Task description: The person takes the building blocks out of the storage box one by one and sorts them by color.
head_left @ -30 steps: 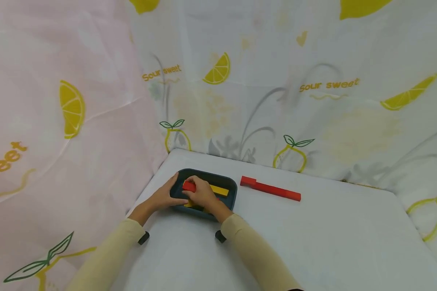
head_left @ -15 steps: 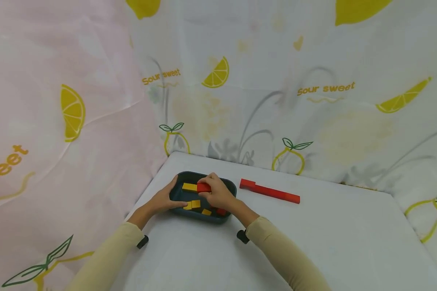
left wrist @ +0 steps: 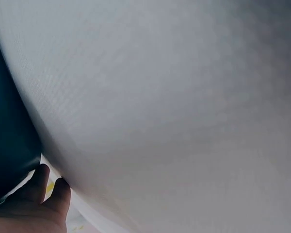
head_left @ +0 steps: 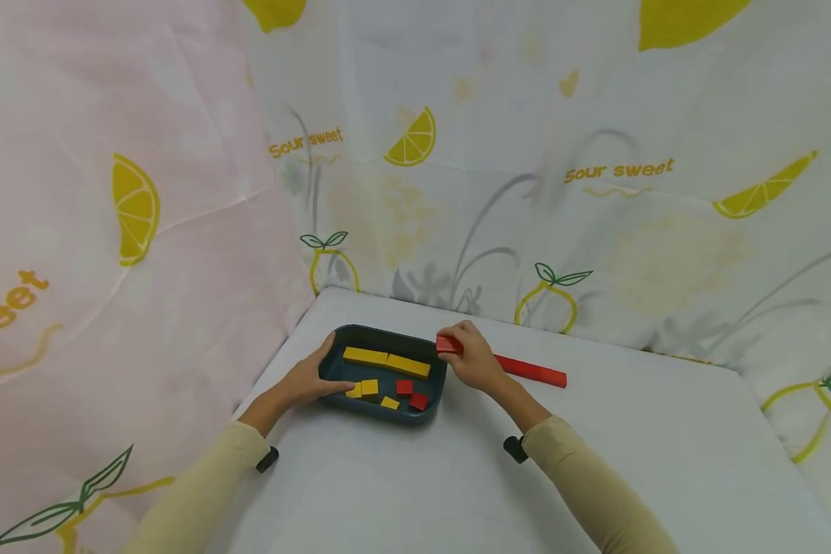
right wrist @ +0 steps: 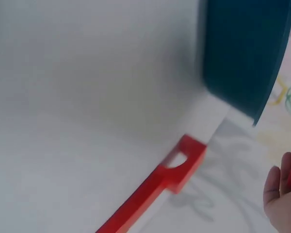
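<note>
My left hand [head_left: 306, 380] grips the left end of a dark teal tray [head_left: 390, 336], thumb over its front rim and fingers along the far left side. Inside lie two long yellow blocks [head_left: 386, 360] end to end, several small yellow blocks [head_left: 369, 387] and two small red blocks [head_left: 405, 387]. Just past the tray's right rim, my right hand [head_left: 475, 360] pinches a red block [head_left: 448, 344] in the air. Below and behind that hand a red bar [head_left: 532, 371] lies on the table. In the right wrist view its near-tray end is a red piece with a rounded cutout [right wrist: 191, 167].
The white table [head_left: 623, 446] reaches right and forward of the tray. Lemon-printed cloth [head_left: 415, 208] hangs behind, and a pinkish cloth [head_left: 201, 254] stands close on the left. Dark wrist-worn pieces [head_left: 515, 448] sit under both forearms.
My right hand has carried the red block from the tray's left part, across it, to beyond the right rim, uncovering the blocks inside. My left hand stays on the tray.
</note>
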Demonstrator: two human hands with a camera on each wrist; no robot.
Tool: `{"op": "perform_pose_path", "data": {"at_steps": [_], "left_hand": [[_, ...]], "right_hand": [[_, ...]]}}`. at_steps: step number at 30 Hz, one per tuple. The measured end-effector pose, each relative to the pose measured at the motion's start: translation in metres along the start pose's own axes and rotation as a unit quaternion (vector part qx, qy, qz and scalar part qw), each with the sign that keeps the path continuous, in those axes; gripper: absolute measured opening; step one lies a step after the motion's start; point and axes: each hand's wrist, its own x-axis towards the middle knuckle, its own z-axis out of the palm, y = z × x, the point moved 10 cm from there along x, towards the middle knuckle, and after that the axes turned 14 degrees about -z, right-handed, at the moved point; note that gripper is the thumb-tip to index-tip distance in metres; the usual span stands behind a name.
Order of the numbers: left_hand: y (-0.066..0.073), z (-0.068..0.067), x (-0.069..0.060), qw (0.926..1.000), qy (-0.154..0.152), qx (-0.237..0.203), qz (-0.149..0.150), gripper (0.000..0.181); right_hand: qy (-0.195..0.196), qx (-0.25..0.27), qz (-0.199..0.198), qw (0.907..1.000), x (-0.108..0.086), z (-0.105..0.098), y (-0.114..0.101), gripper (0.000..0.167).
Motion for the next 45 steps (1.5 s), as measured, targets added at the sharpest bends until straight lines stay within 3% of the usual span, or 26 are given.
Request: {"op": "perform_pose_path", "data": {"at_steps": [7, 18, 25, 29, 36, 45], "left_hand": [[0.003, -0.003, 0.004, 1.0000, 0.006, 0.002, 0.000, 0.124], [0.000, 0.000, 0.003, 0.9999, 0.007, 0.007, 0.005, 0.121], [0.001, -0.003, 0.005, 1.0000, 0.005, 0.002, 0.006, 0.123], [-0.002, 0.001, 0.003, 1.0000, -0.001, 0.007, -0.002, 0.122], [-0.004, 0.003, 0.000, 0.9999, -0.001, 0.002, -0.014, 0.120], [-0.004, 0.001, 0.001, 0.9999, -0.004, -0.002, -0.013, 0.121]], "right_hand": [[0.012, -0.032, 0.024, 0.9991, -0.021, -0.030, 0.034, 0.035], [-0.014, -0.095, 0.104, 0.9900, -0.073, -0.077, 0.094, 0.037], [-0.030, -0.102, 0.152, 0.9826, -0.099, -0.108, 0.124, 0.038], [-0.041, -0.113, 0.185, 0.9755, -0.120, -0.116, 0.140, 0.039], [-0.049, -0.113, 0.197, 0.9727, -0.147, -0.123, 0.154, 0.038], [-0.088, -0.095, 0.245, 0.9609, -0.168, -0.122, 0.173, 0.044]]}}
